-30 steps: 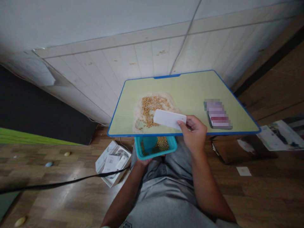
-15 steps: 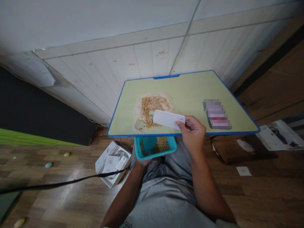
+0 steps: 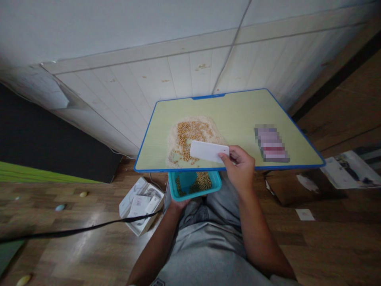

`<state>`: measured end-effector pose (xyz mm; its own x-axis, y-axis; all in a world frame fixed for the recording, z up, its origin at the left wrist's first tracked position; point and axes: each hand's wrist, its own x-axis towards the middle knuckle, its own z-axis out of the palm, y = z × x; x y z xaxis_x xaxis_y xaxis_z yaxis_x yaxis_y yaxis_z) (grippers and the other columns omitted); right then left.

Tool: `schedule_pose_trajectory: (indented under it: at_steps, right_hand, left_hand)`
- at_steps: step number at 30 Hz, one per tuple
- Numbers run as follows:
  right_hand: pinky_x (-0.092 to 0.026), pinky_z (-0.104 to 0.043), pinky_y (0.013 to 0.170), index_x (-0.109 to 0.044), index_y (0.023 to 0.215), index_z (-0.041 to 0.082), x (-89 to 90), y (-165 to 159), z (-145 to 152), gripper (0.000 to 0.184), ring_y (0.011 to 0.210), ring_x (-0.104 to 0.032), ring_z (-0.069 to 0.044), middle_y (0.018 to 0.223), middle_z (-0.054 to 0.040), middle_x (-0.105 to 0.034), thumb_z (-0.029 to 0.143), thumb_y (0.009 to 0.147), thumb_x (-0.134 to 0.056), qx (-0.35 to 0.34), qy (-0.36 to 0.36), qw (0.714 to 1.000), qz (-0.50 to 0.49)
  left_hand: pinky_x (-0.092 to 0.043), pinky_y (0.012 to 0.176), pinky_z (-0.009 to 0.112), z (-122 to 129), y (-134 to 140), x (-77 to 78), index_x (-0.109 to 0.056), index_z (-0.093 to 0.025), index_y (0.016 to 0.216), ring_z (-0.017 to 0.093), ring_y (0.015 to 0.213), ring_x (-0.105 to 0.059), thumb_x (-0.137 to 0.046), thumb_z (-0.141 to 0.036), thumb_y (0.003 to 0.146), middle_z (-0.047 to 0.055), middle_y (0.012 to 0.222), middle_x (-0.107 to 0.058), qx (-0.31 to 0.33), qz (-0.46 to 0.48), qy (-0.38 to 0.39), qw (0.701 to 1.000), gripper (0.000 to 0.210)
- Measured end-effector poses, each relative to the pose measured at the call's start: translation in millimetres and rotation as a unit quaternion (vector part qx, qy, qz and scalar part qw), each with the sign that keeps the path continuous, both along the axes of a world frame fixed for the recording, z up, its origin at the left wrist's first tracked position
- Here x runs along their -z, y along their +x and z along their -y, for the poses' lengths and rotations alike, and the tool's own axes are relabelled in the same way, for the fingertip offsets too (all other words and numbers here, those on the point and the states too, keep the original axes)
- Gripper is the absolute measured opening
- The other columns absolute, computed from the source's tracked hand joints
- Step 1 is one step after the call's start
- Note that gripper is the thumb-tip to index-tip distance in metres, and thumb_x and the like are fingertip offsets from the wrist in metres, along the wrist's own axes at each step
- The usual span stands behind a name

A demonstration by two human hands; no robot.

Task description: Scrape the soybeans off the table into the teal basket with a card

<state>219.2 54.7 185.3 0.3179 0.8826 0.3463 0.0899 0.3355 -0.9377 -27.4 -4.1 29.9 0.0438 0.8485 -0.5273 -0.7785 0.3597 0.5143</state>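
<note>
1. At six o'clock on the pale green table (image 3: 238, 107), reckoning twelve as the wall side, the right hand (image 3: 241, 165) reaches over the blue edging, pinching a white card (image 3: 209, 151) between its thumb and fingers.
2. Toward nine o'clock on the tabletop lies a loose patch of yellowish beans (image 3: 185, 137), mixed with and ringed by fine pale grains (image 3: 175, 135). The card's far end points at ten o'clock from the hand, over the beans' near side; whether it touches them I cannot tell.
3. Around seven o'clock, just below the table's near edge, sits a teal tub (image 3: 187, 180), partly covered by that edge. More beans (image 3: 204, 180) lie inside, mostly toward its three o'clock side.
4. Under the tub's near wall, at seven o'clock, the left hand (image 3: 179, 203) supports it from beneath; its fingers are hidden, so I cannot tell whether they are spread or curled.
5. Near four o'clock on the tabletop lies a flat, pixelated object (image 3: 272, 143), well apart from the beans.
</note>
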Motion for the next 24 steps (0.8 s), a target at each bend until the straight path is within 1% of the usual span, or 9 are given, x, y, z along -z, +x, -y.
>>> schedule_pose_trajectory:
  at_steps: [4, 9, 13, 19, 24]
  right_hand:
    - [-0.069, -0.034, 0.076, -0.086, 0.094, 0.027, -1.2, -0.6, -0.5, 0.017, 0.082, -0.088, -0.026, 0.088, -0.0028, -0.091, 0.043, 0.094, -0.093, -0.017, -0.005, 1.0, -0.015]
    - [-0.071, -0.035, 0.078, -0.085, 0.094, 0.027, -1.4, 0.5, -0.6, 0.024, 0.084, -0.089, -0.027, 0.089, -0.0038, -0.092, 0.048, 0.095, -0.097, -0.049, -0.017, 0.998, -0.03]
    - [-0.07, -0.033, 0.077, -0.087, 0.094, 0.027, -1.8, 1.8, 0.1, 0.022, 0.083, -0.088, -0.025, 0.089, -0.0033, -0.092, 0.046, 0.095, -0.097, -0.065, -0.02, 0.997, -0.03]
    - [-0.068, -0.034, 0.077, -0.086, 0.092, 0.027, -2.8, 1.9, 0.6, 0.029, 0.082, -0.086, -0.025, 0.086, -0.0025, -0.09, 0.052, 0.098, -0.098, -0.095, -0.02, 0.995, -0.009]
    - [-0.068, -0.035, 0.077, -0.087, 0.092, 0.027, -3.5, 2.8, 1.0, 0.032, 0.081, -0.085, -0.025, 0.085, -0.002, -0.089, 0.056, 0.097, -0.1, -0.104, -0.024, 0.994, -0.001]
  left_hand:
    - [-0.059, 0.152, 0.068, -1.3, -0.2, -5.1, -0.088, -0.037, 0.171, 0.047, 0.186, -0.063, -0.085, -0.089, 0.1, 0.007, 0.178, -0.086, 0.015, -0.004, 0.002, 1.0, 0.088]
    - [-0.057, 0.153, 0.07, -1.1, -0.6, -8.8, -0.086, -0.038, 0.173, 0.048, 0.186, -0.063, -0.087, -0.085, 0.101, 0.005, 0.18, -0.085, 0.018, 0.007, 0.015, 1.0, 0.086]
    - [-0.058, 0.153, 0.067, -4.3, -0.1, -2.5, -0.086, -0.038, 0.171, 0.046, 0.185, -0.065, -0.088, -0.081, 0.102, 0.005, 0.18, -0.085, 0.015, 0.019, 0.003, 1.0, 0.082]
    - [-0.061, 0.148, 0.072, -7.8, 0.2, 6.3, -0.085, -0.038, 0.169, 0.043, 0.179, -0.07, -0.088, -0.083, 0.099, 0.005, 0.183, -0.083, 0.015, 0.013, 0.015, 1.0, 0.083]
    - [-0.055, 0.153, 0.069, -3.5, -2.9, 11.0, -0.093, -0.036, 0.155, 0.049, 0.181, -0.067, -0.089, -0.086, 0.096, 0.008, 0.172, -0.09, 0.007, -0.014, 0.01, 1.0, 0.077]
